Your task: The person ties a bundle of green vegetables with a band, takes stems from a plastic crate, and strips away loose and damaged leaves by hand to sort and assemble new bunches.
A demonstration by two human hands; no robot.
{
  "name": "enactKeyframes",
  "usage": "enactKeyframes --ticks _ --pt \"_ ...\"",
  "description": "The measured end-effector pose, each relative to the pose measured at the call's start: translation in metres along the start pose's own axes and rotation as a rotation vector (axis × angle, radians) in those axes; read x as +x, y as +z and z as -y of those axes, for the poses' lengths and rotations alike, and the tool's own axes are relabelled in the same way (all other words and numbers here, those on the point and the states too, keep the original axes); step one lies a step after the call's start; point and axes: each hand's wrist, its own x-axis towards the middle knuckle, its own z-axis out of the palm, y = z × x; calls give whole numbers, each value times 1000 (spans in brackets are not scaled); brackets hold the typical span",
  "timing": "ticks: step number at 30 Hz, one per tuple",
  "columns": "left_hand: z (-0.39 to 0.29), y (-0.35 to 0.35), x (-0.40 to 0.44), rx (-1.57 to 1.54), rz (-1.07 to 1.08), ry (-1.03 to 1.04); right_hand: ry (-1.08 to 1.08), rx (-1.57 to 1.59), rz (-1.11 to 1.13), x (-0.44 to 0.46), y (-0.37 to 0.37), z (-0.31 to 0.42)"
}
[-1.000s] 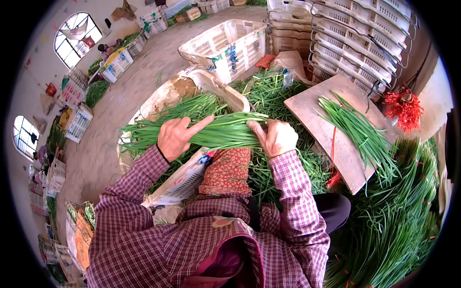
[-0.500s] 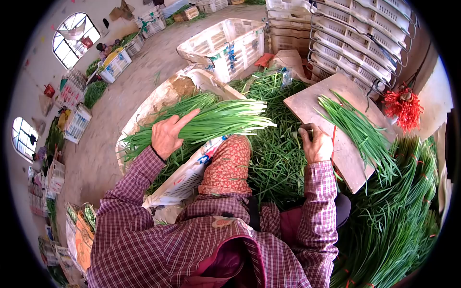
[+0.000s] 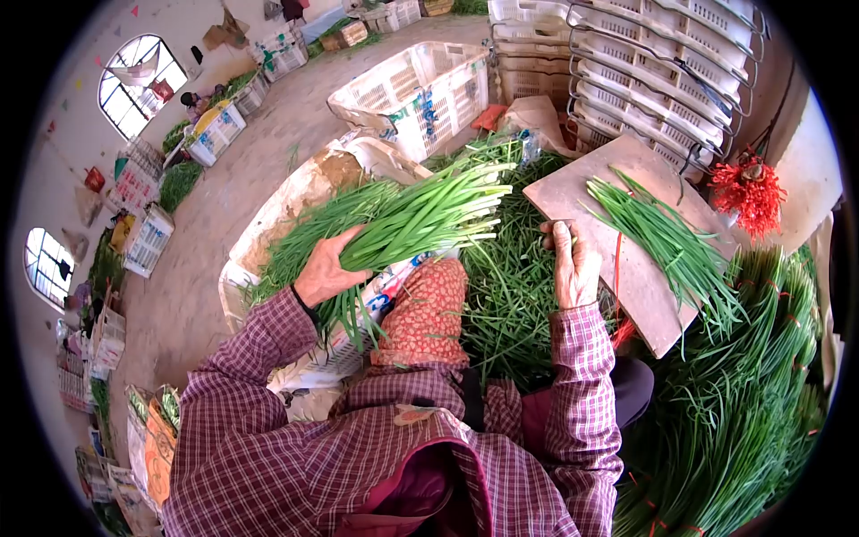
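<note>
My left hand (image 3: 333,268) is wrapped around a loose bunch of garlic chives (image 3: 438,210), pale stem ends pointing right, leaves hanging over my knee. Beneath it, more chives lie in a tilted white crate (image 3: 237,277) with a worn lining. My right hand (image 3: 575,264) is closed, thumb against curled fingers, by the left edge of a flat board (image 3: 559,183); whatever it may hold is too small to make out. On that board rests a smaller bunch of chives (image 3: 658,237). A red tie (image 3: 617,259) hangs beside my right hand.
Loose chive leaves (image 3: 510,313) heap between my knees and the board. Tied chive bundles (image 3: 734,394) pile at right, below a cluster of red ties (image 3: 750,199). White crates (image 3: 662,76) stand stacked behind the board, and another crate (image 3: 447,98) sits ahead. People work far left.
My left hand has gone from resting on the chives with fingers extended to gripping a bunch, now lifted and tilted. My right hand has shifted slightly left and up, thumb raised.
</note>
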Motion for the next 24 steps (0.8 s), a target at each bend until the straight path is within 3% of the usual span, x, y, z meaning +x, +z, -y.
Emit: enactKeyframes --ticks 4,8,9,13,18,20,22,24 --pt "-4 9 2 -262 52 -67 -13 22 97 -11 9 22" --pt "-12 15 0 -386 86 -147 -157 -293 249 -19 27 30" --pt "-12 15 0 -373 89 -161 -73 -289 273 -20 29 35" --pt "-8 16 -3 -454 82 -216 -260 -246 178 -14 19 26" --pt "-13 16 -3 -522 94 -288 -241 -265 73 -7 13 33" --pt "-14 22 -4 -542 99 -264 -233 -307 142 -9 28 40" --pt "-14 26 -4 -550 101 -256 -29 -445 292 -7 46 48" --pt "-18 27 -4 -565 110 -225 60 -384 365 -5 61 41"
